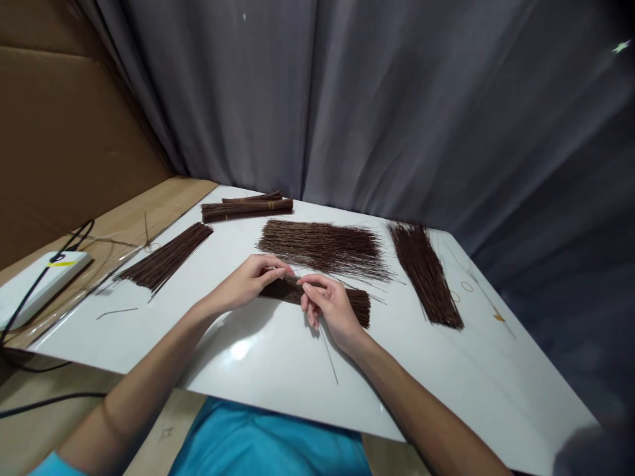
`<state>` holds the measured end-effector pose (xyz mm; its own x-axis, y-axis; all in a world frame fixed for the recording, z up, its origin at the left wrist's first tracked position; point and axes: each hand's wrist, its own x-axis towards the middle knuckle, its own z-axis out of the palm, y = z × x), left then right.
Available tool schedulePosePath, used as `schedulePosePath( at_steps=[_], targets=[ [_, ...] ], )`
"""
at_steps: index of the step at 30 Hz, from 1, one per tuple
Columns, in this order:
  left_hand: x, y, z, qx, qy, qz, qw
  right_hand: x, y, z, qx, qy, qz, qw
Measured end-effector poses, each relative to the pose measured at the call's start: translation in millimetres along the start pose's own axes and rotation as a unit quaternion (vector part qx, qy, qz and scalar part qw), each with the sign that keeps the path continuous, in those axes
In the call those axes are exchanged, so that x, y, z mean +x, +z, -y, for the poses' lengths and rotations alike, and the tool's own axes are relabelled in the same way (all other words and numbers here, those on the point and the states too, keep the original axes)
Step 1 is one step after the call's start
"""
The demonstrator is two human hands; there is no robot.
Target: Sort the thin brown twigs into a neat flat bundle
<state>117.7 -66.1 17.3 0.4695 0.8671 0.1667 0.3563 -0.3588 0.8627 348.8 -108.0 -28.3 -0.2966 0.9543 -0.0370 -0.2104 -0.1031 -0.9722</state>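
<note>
A bundle of thin dark brown sticks (358, 305) lies crosswise on the white table under both my hands. My left hand (255, 279) is over its left end, thumb and fingers closed together at the top; whether anything is pinched there is hidden. My right hand (325, 304) is above the middle, thumb and forefinger pinching a single thin stick (329, 354) that slants down toward the table's front. Just behind, a loose layer of the same sticks (322, 246) is spread out flat, some ends poking toward my fingers.
Tied stick bundles (247, 209) lie at the back left, a fanned pile (166, 260) at the left, another pile (427, 277) at the right. Rubber bands (467, 286) and stray sticks lie far right. A white box (42, 284) with black cables stands left; a grey curtain (347, 112) hangs behind.
</note>
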Motion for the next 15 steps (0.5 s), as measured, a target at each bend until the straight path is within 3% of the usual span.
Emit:
schedulePosePath(
  at_steps=[6, 15],
  targets=[
    [-4, 9, 13, -0.036, -0.042, -0.028, 0.998, 1, 2, -12, -0.002, -0.008, -0.009, 1.0],
    [-6, 13, 9, -0.019, -0.027, -0.03, 0.999, 1, 6, -12, 0.0, -0.016, -0.014, 1.0]
  ],
)
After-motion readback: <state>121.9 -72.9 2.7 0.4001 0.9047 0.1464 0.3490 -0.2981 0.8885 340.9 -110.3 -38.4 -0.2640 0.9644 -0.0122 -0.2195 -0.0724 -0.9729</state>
